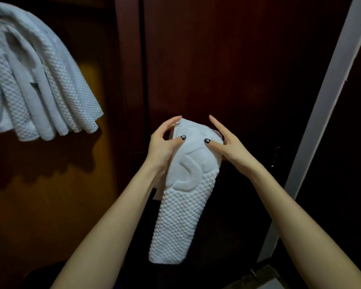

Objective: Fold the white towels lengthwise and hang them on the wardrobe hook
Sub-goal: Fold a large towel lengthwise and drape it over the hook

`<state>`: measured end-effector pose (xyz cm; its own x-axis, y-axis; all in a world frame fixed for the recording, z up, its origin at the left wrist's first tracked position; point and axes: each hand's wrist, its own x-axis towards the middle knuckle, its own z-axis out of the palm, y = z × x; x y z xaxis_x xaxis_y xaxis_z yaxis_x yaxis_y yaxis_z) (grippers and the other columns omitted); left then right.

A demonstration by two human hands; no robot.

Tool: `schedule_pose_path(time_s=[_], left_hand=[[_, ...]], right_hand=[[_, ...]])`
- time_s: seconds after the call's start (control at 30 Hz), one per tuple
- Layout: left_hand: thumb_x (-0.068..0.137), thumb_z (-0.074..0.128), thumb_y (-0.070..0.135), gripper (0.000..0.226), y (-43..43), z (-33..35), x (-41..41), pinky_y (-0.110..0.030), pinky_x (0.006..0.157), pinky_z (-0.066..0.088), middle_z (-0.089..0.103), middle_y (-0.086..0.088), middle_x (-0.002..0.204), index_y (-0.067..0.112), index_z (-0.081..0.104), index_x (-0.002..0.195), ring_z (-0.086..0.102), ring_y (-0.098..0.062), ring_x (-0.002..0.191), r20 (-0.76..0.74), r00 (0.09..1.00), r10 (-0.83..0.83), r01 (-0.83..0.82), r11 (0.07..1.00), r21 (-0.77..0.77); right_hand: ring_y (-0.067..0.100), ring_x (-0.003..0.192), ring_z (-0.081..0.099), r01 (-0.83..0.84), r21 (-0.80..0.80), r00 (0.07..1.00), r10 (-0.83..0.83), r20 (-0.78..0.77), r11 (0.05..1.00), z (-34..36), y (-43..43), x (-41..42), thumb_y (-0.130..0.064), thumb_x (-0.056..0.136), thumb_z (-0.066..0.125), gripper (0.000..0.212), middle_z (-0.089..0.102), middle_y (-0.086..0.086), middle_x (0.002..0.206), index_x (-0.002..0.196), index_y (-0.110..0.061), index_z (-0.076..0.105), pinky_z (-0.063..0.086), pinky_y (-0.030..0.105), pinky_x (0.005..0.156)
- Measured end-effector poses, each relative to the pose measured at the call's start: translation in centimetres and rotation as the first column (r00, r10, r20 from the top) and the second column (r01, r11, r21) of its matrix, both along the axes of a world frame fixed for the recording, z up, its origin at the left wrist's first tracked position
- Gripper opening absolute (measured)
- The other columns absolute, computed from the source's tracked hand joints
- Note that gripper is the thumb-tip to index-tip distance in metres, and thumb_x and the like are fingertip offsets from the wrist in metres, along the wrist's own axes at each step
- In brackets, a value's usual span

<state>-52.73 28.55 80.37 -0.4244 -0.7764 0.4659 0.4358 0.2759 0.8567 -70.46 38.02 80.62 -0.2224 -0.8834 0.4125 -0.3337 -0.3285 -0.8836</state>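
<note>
A white quilted towel [181,207], folded into a long narrow strip, hangs down in front of the dark wardrobe door. My left hand [164,146] holds its top left edge, thumb pressed on the front and fingers behind. On the top right side my right hand [227,142] pinches it the same way, thumb on the front. Several other white towels [35,86] hang in a bunch at the upper left. The hook that carries them is hidden.
The dark brown wardrobe door [227,59] fills the middle. A lit orange-brown panel [50,195] lies at the left under the hung towels. A pale door frame [325,105] runs diagonally at the right.
</note>
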Motion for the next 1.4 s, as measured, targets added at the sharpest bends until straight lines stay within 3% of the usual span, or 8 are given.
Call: schedule_pose_path(time_s=[0.13, 0.47, 0.6, 0.77, 0.9, 1.03, 1.17, 1.4], left_hand=[[0.080, 0.065, -0.005, 0.050, -0.5, 1.9, 0.8, -0.047, 0.096, 0.051, 0.059, -0.001, 0.126, 0.024, 0.064, 0.121, 0.061, -0.020, 0.113, 0.018, 0.998, 0.067, -0.063, 0.984, -0.165], [0.080, 0.077, 0.029, 0.093, -5.1, -0.4, 6.1, -0.030, 0.103, 0.045, 0.026, 0.040, 0.144, 0.064, 0.014, 0.139, 0.034, 0.006, 0.134, 0.382, 0.919, -0.097, 0.228, 0.922, -0.313], [0.079, 0.078, 0.025, 0.089, -6.1, -2.7, 7.3, -0.041, 0.100, 0.049, 0.041, 0.010, 0.145, 0.043, 0.023, 0.147, 0.047, -0.013, 0.128, 0.310, 0.947, 0.081, 0.008, 0.961, -0.275], [0.088, 0.062, 0.033, 0.057, -4.3, -8.5, 9.9, -0.011, 0.066, 0.045, 0.056, 0.015, 0.092, 0.030, 0.037, 0.139, 0.054, 0.004, 0.078, 0.267, 0.761, 0.591, -0.492, 0.794, -0.357], [0.099, 0.041, 0.044, 0.057, -3.2, -12.0, 12.3, -0.026, 0.052, 0.051, 0.072, -0.012, 0.081, 0.028, 0.018, 0.149, 0.068, -0.017, 0.058, 0.388, 0.889, 0.245, -0.337, 0.923, 0.189], [0.097, 0.038, 0.057, 0.071, -1.7, -13.8, 14.7, -0.036, 0.056, 0.058, 0.067, -0.023, 0.097, 0.032, -0.002, 0.150, 0.072, -0.032, 0.075, 0.080, 0.976, -0.203, 0.075, 0.653, 0.754], [0.096, 0.044, 0.053, 0.071, -2.5, -14.0, 16.1, -0.049, 0.082, 0.053, 0.053, -0.027, 0.116, -0.002, 0.036, 0.140, 0.061, -0.037, 0.097, -0.351, 0.934, -0.063, 0.353, 0.297, 0.887], [0.096, 0.053, 0.015, 0.049, -4.5, -12.8, 20.9, -0.039, 0.095, 0.047, 0.047, -0.015, 0.140, 0.018, 0.039, 0.143, 0.050, -0.030, 0.123, -0.424, 0.859, 0.287, 0.302, 0.385, 0.872]], right_hand=[[0.017, 0.119, 0.061, -0.090, -0.061, 0.940, 0.105, 0.325, 0.994, -0.8, -0.6, 1.2, -0.015, 0.090, 0.067, 0.071, 0.052, -0.008, 0.139, 0.148, -0.040, 0.033, 0.057, 0.034, 0.085], [0.019, 0.113, 0.064, -0.058, -0.121, 0.942, 0.095, 0.321, 0.991, 1.6, -4.5, 5.8, 0.004, 0.090, 0.057, 0.064, 0.053, -0.003, 0.131, 0.143, -0.030, 0.044, 0.057, 0.031, 0.082], [0.014, 0.108, 0.065, -0.019, -0.144, 0.954, 0.061, 0.295, 0.989, 2.0, -5.6, 8.4, 0.006, 0.089, 0.055, 0.064, 0.048, -0.004, 0.133, 0.140, -0.031, 0.048, 0.057, 0.032, 0.083], [0.022, 0.107, 0.064, 0.039, -0.210, 0.922, 0.046, 0.386, 0.977, 3.0, -6.8, 12.4, 0.007, 0.088, 0.053, 0.064, 0.049, 0.007, 0.135, 0.137, -0.034, 0.049, 0.053, 0.047, 0.096], [0.026, 0.108, 0.061, 0.140, -0.237, 0.918, -0.036, 0.396, 0.961, 3.8, -7.7, 16.4, 0.006, 0.083, 0.054, 0.068, 0.043, 0.004, 0.141, 0.140, -0.032, 0.048, 0.048, 0.050, 0.099], [0.023, 0.111, 0.063, 0.194, -0.264, 0.898, -0.063, 0.436, 0.945, 4.6, -8.5, 20.7, 0.008, 0.082, 0.054, 0.073, 0.044, 0.002, 0.137, 0.145, -0.027, 0.042, 0.055, 0.039, 0.090], [0.029, 0.119, 0.058, 0.242, -0.280, 0.890, -0.098, 0.445, 0.929, 5.0, -8.9, 24.1, 0.008, 0.080, 0.054, 0.077, 0.040, 0.010, 0.143, 0.147, -0.028, 0.040, 0.053, 0.043, 0.095], [0.023, 0.119, 0.059, 0.342, -0.316, 0.869, -0.170, 0.464, 0.885, 5.2, -8.3, 28.0, 0.011, 0.082, 0.052, 0.078, 0.041, 0.002, 0.141, 0.148, -0.027, 0.038, 0.051, 0.046, 0.100]])
